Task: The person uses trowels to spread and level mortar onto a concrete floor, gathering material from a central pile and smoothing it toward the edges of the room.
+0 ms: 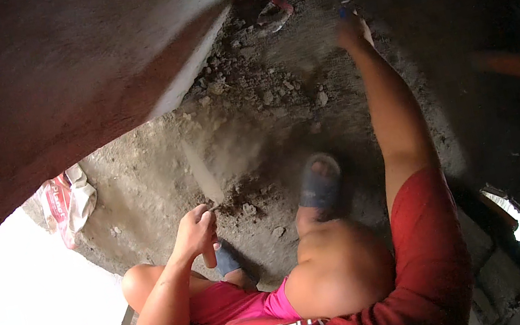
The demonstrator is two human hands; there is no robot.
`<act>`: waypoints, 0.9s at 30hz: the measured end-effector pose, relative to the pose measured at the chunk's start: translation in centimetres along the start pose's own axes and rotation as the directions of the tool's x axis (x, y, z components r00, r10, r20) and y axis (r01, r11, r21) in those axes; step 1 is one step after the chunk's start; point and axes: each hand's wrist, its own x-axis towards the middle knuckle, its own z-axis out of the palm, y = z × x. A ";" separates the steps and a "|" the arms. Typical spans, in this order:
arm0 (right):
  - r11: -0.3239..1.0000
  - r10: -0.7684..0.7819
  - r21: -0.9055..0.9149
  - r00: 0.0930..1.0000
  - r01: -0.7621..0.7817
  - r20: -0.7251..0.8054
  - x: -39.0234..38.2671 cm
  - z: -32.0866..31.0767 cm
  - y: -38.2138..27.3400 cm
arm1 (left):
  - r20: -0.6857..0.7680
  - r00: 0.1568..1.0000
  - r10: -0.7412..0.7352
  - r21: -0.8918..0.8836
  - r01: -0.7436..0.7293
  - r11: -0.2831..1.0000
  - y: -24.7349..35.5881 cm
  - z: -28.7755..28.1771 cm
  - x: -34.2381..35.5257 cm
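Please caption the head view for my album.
Left hand grips a handled tool over rough ground, right hand outstretched.

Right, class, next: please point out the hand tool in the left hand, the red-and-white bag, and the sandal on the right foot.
Hand tool (210, 257): head view, lower end of its handle.
Red-and-white bag (64, 198): head view, crumpled middle.
Sandal (321, 192): head view, its dark strap.
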 end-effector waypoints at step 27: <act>0.903 -0.142 0.352 0.946 0.244 -0.291 -5.6 4.1 -5.5 | -0.052 0.999 0.000 -0.255 -0.013 0.967 1.2 -0.6 -0.5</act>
